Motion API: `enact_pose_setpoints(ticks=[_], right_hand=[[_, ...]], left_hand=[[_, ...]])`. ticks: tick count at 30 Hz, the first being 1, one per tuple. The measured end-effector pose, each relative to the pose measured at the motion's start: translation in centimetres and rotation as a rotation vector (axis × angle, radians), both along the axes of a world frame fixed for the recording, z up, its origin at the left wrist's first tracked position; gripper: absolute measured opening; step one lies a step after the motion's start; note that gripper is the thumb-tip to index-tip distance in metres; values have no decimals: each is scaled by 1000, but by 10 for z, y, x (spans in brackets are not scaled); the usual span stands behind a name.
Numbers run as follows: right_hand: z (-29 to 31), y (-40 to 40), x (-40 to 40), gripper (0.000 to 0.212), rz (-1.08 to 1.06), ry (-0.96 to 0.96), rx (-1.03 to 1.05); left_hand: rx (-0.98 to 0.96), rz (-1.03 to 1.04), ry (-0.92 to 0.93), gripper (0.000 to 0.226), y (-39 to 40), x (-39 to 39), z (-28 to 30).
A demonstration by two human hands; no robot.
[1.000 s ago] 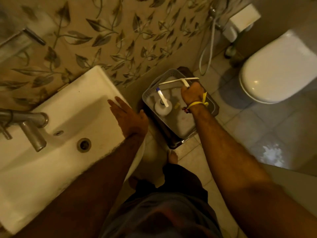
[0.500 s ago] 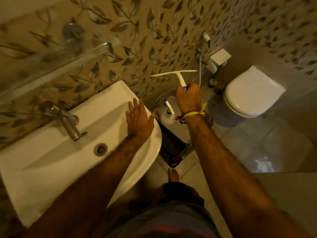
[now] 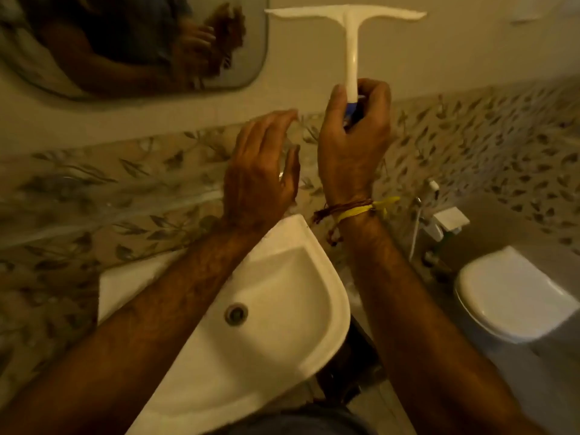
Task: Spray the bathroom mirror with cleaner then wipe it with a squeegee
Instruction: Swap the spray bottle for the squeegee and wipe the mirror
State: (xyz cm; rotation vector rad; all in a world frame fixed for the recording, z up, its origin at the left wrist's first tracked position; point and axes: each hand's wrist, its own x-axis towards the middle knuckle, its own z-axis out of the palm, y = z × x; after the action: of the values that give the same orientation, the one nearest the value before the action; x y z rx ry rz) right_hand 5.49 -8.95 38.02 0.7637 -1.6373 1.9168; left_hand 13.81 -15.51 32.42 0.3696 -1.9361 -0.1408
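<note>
My right hand (image 3: 353, 142) grips the lower end of a white T-shaped squeegee (image 3: 351, 42) and holds it upright, blade at the top, in front of the pale wall. The handle's end shows some blue inside my fist. The bathroom mirror (image 3: 131, 45) hangs at the upper left, to the left of the squeegee's blade, and reflects my arms. My left hand (image 3: 260, 174) hovers empty beside the right one, fingers apart and slightly curled, above the basin's far edge. No spray bottle shows.
A white basin (image 3: 282, 296) sits below my forearms, its drain in the middle. A glass shelf (image 3: 110, 196) runs along the leaf-patterned tiles at the left. At the lower right stands a white toilet (image 3: 514, 296), with a hand shower and hose (image 3: 426, 208) on the wall.
My right hand lifted the squeegee from the floor basket up to mirror height. My left hand left the basin rim and rose beside it. My view tilted up, bringing the mirror in.
</note>
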Motion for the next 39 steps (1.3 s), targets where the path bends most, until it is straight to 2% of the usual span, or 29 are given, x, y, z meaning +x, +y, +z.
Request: enact_pose_setpoints(ticks=[5,9,16,19,22,27,31,33,35,39], right_hand=[[57,-43,22,15,196,177,-23],[104,-78,40,15,322,314,-39],[198,-122,57,24,416,512,-105],[242,-140,65,22,381,591,-105],[281,-160,77,24,326,697,-50],[316,-196,93,43,234,790,78],[321,-219,100,46,201,832,90],[322,-230,101,46,169,846,76],[319,-240,99,47,148,841,45],[296,-250,93,49,76,811,-10]], left_hand=[[-154,214,191,43,-53,35,77],[-270,407,260,46,-105,73,148],[-335,589,261,53,-165,138,249],[-364,676,242,53,-188,163,285],[-350,748,147,57,-211,180,314],[-268,766,74,61,-250,187,340],[-220,673,102,62,-276,177,338],[-251,625,177,63,-287,169,330],[-328,680,235,65,-301,165,322],[-395,719,262,63,-315,165,318]])
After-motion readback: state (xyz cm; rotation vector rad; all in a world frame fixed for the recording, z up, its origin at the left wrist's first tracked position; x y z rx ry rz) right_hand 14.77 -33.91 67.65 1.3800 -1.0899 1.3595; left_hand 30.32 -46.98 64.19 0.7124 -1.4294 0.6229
